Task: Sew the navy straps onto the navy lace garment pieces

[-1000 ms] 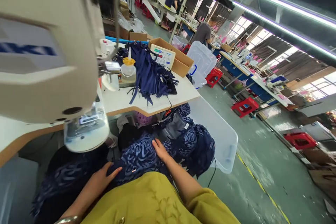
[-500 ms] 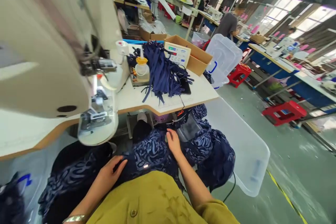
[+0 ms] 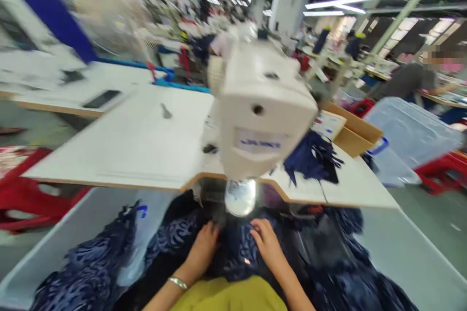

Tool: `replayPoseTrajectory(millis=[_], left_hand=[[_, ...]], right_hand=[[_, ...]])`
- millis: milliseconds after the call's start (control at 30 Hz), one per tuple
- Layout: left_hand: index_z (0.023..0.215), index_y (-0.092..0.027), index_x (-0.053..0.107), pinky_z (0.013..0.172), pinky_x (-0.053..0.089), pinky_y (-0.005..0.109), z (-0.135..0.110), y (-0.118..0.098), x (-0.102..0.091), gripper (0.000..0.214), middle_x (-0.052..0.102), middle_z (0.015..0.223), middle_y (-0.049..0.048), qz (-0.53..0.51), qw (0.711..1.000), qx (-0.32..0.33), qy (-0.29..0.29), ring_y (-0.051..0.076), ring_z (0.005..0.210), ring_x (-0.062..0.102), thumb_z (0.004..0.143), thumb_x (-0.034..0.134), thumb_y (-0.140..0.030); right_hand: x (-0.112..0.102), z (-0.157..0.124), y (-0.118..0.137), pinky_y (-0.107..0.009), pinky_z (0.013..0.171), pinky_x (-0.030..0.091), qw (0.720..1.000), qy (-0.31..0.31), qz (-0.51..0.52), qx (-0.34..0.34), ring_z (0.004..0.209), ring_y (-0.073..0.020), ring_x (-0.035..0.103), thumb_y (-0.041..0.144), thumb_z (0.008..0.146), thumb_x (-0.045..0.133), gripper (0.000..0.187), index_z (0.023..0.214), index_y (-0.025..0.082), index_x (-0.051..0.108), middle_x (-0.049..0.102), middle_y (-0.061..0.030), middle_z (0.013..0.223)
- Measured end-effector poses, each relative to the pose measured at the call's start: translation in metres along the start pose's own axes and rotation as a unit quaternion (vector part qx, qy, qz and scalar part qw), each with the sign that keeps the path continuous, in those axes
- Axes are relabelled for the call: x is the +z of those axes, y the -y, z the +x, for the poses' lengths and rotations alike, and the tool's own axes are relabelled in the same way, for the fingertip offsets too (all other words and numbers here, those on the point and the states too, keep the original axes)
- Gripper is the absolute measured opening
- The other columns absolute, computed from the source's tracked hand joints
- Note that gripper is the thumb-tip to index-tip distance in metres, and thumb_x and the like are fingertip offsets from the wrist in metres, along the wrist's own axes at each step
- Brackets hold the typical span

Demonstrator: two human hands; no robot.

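Observation:
A navy garment with a swirling lighter-blue pattern is draped across my lap, below the machine. My left hand has its fingers closed on the dark cloth at the garment's left side. Opposite it, my right hand grips the patterned cloth, thumb and forefinger bent over it; the fingertips are partly lost in blur. Just above both hands is the rounded metal-topped arm end of a white sewing machine. The cloth lies under it, apart from the needle area, which is hidden behind the head.
A white worktable surrounds the machine, its front edge close above my lap. Translucent tubs hold patterned garments on the left and more on the right. Navy strips lie beside a cardboard box. A red stool stands left.
The view has swung left, bringing the machine to the middle. My hands have come closer together, and the garment between them now lies right under the machine's arm end.

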State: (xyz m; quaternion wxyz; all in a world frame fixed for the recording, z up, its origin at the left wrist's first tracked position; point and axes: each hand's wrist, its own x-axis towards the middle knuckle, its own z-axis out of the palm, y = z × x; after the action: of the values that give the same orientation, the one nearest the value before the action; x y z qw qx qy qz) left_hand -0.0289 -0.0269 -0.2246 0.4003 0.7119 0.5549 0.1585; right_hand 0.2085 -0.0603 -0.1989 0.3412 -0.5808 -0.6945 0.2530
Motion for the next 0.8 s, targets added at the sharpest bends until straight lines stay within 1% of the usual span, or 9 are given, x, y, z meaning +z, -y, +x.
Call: replayPoseTrajectory(millis=[100, 200, 267, 367, 433, 500, 600, 700, 800], left_hand=[[0.117, -0.019, 0.056, 0.097, 0.044, 0.049, -0.003, -0.023, -0.011, 0.034, 0.053, 0.13, 0.0089, -0.064, 0.998, 0.003, 0.016, 0.024, 0.115, 0.053, 0.088, 0.057, -0.037], [0.096, -0.015, 0.064, 0.085, 0.05, 0.041, -0.01, -0.051, -0.022, 0.037, 0.067, 0.095, 0.0046, -0.174, 0.982, -0.01, 0.069, 0.019, 0.089, 0.064, 0.09, 0.051, -0.049], [0.083, -0.014, 0.067, 0.073, 0.052, 0.037, -0.016, -0.069, -0.024, 0.055, 0.068, 0.075, 0.0037, -0.263, 0.959, -0.031, 0.104, 0.018, 0.071, 0.065, 0.089, 0.04, -0.062], [0.088, -0.015, 0.07, 0.068, 0.053, 0.035, -0.023, -0.091, -0.025, 0.071, 0.071, 0.083, 0.0091, -0.404, 0.905, -0.051, 0.12, 0.021, 0.073, 0.068, 0.086, 0.028, -0.072], [0.104, -0.019, 0.067, 0.076, 0.053, 0.032, -0.023, -0.098, -0.027, 0.065, 0.07, 0.101, 0.0092, -0.489, 0.866, -0.058, 0.084, 0.019, 0.087, 0.068, 0.087, 0.031, -0.07], [0.112, -0.023, 0.064, 0.086, 0.05, 0.026, -0.021, -0.1, -0.032, 0.05, 0.067, 0.111, 0.0058, -0.555, 0.829, -0.068, 0.022, 0.015, 0.097, 0.066, 0.086, 0.047, -0.062], [0.108, -0.023, 0.065, 0.091, 0.047, 0.023, -0.018, -0.095, -0.042, 0.04, 0.068, 0.106, 0.0045, -0.611, 0.785, -0.087, -0.059, 0.014, 0.098, 0.065, 0.078, 0.066, -0.048], [0.104, -0.021, 0.065, 0.088, 0.051, 0.029, -0.018, -0.09, -0.056, 0.039, 0.069, 0.098, 0.0049, -0.626, 0.765, -0.093, -0.119, 0.019, 0.097, 0.065, 0.074, 0.069, -0.046], [0.098, -0.027, 0.061, 0.081, 0.052, 0.026, -0.025, -0.093, -0.075, 0.03, 0.067, 0.091, -0.0021, -0.613, 0.764, -0.079, -0.184, 0.015, 0.09, 0.065, 0.075, 0.068, -0.045]], right_hand=[[-0.026, 0.014, 0.016, -0.028, 0.075, 0.054, 0.998, -0.055, -0.008, -0.006, 0.08, -0.0193, 0.064, 0.03, 0.092, 0.049, 0.025, 0.113, 0.019, 0.06, 0.061, -0.0056, 0.086], [-0.058, 0.028, 0.042, -0.021, 0.072, 0.054, 0.999, -0.001, 0.017, -0.033, 0.076, -0.016, 0.065, 0.031, 0.09, 0.054, 0.03, 0.119, 0.025, 0.061, 0.061, -0.0014, 0.081], [-0.073, 0.035, 0.063, -0.02, 0.072, 0.053, 0.997, 0.018, 0.043, -0.057, 0.076, -0.0152, 0.064, 0.032, 0.09, 0.053, 0.031, 0.12, 0.026, 0.061, 0.061, -0.0014, 0.082], [-0.078, 0.043, 0.084, -0.022, 0.07, 0.052, 0.994, 0.008, 0.083, -0.066, 0.075, -0.0163, 0.062, 0.035, 0.091, 0.05, 0.022, 0.106, 0.025, 0.064, 0.06, -0.0031, 0.083], [-0.074, 0.046, 0.087, -0.024, 0.065, 0.05, 0.992, 0.01, 0.102, -0.069, 0.071, -0.0173, 0.06, 0.04, 0.091, 0.05, 0.021, 0.093, 0.025, 0.064, 0.058, -0.003, 0.078], [-0.069, 0.048, 0.085, -0.025, 0.061, 0.048, 0.991, 0.018, 0.108, -0.076, 0.066, -0.0175, 0.057, 0.044, 0.089, 0.05, 0.023, 0.086, 0.026, 0.064, 0.054, -0.0021, 0.074], [-0.068, 0.048, 0.081, -0.025, 0.058, 0.047, 0.99, 0.038, 0.103, -0.086, 0.064, -0.017, 0.055, 0.043, 0.088, 0.052, 0.021, 0.085, 0.025, 0.064, 0.052, -0.0015, 0.072], [-0.07, 0.047, 0.078, -0.024, 0.06, 0.048, 0.987, 0.097, 0.083, -0.103, 0.067, -0.0166, 0.058, 0.036, 0.089, 0.052, 0.015, 0.088, 0.025, 0.063, 0.054, -0.0018, 0.076], [-0.068, 0.045, 0.074, -0.025, 0.06, 0.05, 0.985, 0.133, 0.046, -0.098, 0.066, -0.0171, 0.06, 0.032, 0.089, 0.052, 0.012, 0.087, 0.025, 0.062, 0.057, -0.0024, 0.077]])
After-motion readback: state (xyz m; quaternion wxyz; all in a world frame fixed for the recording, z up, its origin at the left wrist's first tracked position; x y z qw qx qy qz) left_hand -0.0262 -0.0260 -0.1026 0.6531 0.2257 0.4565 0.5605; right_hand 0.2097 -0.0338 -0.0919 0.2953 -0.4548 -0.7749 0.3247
